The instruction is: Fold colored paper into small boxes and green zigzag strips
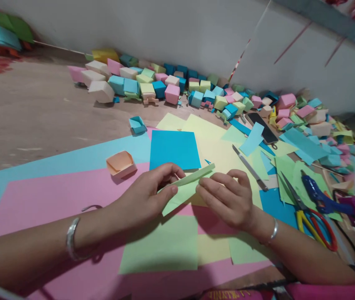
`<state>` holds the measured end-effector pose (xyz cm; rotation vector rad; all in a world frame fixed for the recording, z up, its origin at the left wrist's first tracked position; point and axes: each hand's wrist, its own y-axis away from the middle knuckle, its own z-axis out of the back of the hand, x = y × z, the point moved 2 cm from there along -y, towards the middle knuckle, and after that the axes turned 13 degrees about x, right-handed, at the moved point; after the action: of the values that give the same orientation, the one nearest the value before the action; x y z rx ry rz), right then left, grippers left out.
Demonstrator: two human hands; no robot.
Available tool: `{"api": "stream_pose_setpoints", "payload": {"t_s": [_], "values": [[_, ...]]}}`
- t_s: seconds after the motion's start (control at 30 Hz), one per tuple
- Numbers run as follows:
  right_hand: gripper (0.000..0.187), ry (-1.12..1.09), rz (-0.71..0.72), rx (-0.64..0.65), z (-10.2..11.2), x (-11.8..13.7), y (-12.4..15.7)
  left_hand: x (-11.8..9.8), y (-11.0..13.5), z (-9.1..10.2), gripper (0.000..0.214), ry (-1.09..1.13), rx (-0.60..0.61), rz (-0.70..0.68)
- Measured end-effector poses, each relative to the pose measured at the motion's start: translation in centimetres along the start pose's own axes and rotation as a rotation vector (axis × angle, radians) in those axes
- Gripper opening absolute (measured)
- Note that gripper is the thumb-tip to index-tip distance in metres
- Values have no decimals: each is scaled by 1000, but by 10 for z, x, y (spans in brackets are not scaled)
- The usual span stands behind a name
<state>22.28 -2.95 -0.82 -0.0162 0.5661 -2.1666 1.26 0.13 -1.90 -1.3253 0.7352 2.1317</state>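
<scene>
My left hand [155, 187] pinches the left side of a light green sheet of paper [180, 196], thumb in front and fingers behind. A narrow strip along the sheet's upper edge is folded up. At the right end, my right hand [227, 198] has its bent fingers closed on the same paper. Flat behind the hands lies a blue square of paper [174, 148]. To the left of it stand an open peach paper box [121, 163] and a small open light blue paper box [137, 124]. Below the hands are light green sheets [161, 246].
Many small folded paper boxes [172, 94] line the wall. On the right lie a craft knife [250, 168], scissors [308, 212], a blue glue gun [321, 196] and a phone [262, 127]. Large pink sheets [55, 212] and light blue sheets [71, 156] cover the left.
</scene>
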Motion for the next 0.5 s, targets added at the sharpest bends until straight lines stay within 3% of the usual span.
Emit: {"api": "stream_pose_setpoints", "payload": {"t_s": [0.1,0.2,0.27,0.37,0.5], "values": [[11,-6,56,40,-2,2,0,-2,0,1,20,-285,-53,-81],[9,-29,68,114,-4,6,-1,-9,3,-3,18,-711,-165,-255],[12,-74,53,175,-7,8,-2,-12,7,-8,15,-931,-178,-379],[16,-146,23,249,-13,11,-1,-11,11,-15,20,-1032,-73,-411],[18,-230,-21,324,-18,11,3,-1,13,-19,26,-1058,21,-312]]}}
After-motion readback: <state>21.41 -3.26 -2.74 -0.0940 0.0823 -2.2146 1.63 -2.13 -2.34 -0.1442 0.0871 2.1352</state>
